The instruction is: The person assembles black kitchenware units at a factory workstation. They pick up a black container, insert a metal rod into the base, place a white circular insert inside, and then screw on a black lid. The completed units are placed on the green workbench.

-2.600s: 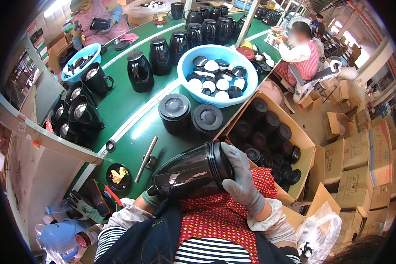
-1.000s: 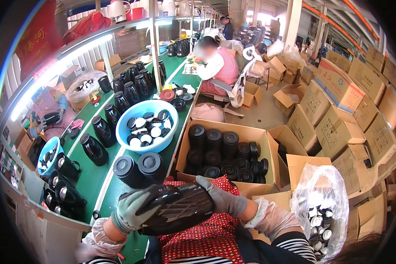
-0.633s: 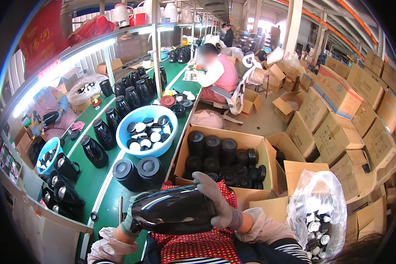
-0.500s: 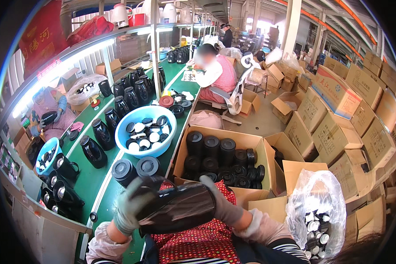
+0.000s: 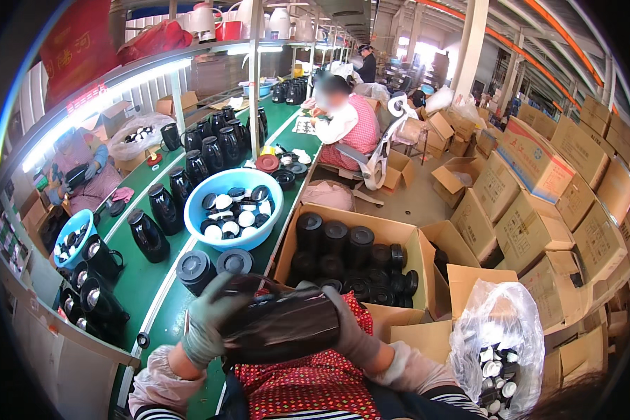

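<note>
A glossy black vacuum jug (image 5: 280, 327) lies sideways in front of my red patterned apron. My left hand (image 5: 210, 316), in a grey-green glove and slightly blurred, is wrapped round its left end. The gloved right hand (image 5: 355, 330) grips the other end. Just beyond the jug, two dark ribbed-lidded cylinders (image 5: 195, 269) stand on the green bench. Behind them sits a light-blue basin (image 5: 236, 243) of black and white lids. Several upright black jugs (image 5: 148, 236) line the bench to its left.
An open cardboard box (image 5: 423, 269) of black cylinders is right of the bench. A clear plastic bag (image 5: 528, 318) of lids stands at lower right, near stacked cartons (image 5: 525, 217). One person (image 5: 357, 126) sits farther along the bench; another (image 5: 80, 171) works across it.
The view has shifted slightly. Both hands still hold the jug, which has turned a little, and the left hand has moved slightly along its end.
</note>
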A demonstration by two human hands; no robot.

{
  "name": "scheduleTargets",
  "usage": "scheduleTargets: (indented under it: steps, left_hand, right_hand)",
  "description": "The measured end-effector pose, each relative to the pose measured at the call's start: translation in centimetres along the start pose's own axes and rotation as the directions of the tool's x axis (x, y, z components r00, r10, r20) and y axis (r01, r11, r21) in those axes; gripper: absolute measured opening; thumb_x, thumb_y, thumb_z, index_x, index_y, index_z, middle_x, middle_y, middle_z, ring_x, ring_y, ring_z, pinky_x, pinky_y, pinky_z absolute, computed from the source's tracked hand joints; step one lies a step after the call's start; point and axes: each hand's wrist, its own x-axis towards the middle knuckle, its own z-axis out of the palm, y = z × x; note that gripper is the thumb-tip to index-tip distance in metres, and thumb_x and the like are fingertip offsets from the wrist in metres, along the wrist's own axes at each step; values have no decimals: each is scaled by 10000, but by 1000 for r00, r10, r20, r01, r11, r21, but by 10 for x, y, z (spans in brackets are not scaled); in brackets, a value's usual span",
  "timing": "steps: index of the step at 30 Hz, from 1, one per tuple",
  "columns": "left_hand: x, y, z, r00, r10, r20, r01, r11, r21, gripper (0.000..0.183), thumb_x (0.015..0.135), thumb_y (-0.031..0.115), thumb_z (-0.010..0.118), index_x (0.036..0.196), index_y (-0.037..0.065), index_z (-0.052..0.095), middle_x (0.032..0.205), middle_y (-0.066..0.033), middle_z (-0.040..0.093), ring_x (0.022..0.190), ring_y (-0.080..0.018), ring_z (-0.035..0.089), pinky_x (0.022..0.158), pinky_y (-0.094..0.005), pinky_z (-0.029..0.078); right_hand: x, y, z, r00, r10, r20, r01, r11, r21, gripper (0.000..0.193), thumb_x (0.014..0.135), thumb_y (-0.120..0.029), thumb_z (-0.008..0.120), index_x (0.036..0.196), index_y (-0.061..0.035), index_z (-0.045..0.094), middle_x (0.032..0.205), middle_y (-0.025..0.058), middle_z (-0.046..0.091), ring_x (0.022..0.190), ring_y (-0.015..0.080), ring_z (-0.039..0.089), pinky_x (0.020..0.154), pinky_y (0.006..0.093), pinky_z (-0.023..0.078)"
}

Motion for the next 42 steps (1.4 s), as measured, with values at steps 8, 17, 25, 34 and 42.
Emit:
scheduleTargets:
  steps: [8,17,25,34,42]
  left_hand:
    - [-63,-55,16,856,-428,289,471,419,-776,743,750,174,981,1417,36,684,1442,-191,685,1305,-305,680,1122,-467,543]
    - [-65,-52,34,928,-355,112,354,746,-565,516,912,105,844,1393,29,672,1471,-205,649,1279,-306,691,1118,-442,553]
    - [-63,-66,23,906,-422,42,397,807,-437,435,839,55,872,1264,34,779,1421,-206,677,1327,-288,672,1123,-456,552]
    - [-77,-18,72,885,-210,416,466,376,-801,660,855,153,907,1456,68,647,1483,-160,652,1368,-282,636,1178,-461,506]
    - [-68,-28,64,892,-274,360,452,592,-668,788,855,257,938,1544,115,583,1527,-112,637,1383,-267,620,1208,-456,479]
  right_hand:
    - [-2,10,1,942,-337,10,281,770,-573,839,1080,-626,532,1650,-26,395,1685,236,421,1550,367,436,1286,488,345]
    - [15,14,15,949,-299,-103,253,914,-318,713,1071,-461,646,1592,-5,476,1576,186,524,1432,319,562,1233,459,431]
    - [17,19,-8,976,-218,-18,219,975,26,896,1106,-598,530,1692,31,277,1742,213,323,1589,308,386,1307,435,306]
    - [19,-77,52,631,-36,775,774,-35,-632,974,665,-667,875,1515,-263,627,1657,300,395,1478,546,442,1197,679,365]
    - [14,-55,53,609,-251,752,770,-38,-637,794,699,-527,870,1410,-221,692,1539,265,493,1340,515,558,1096,652,469]
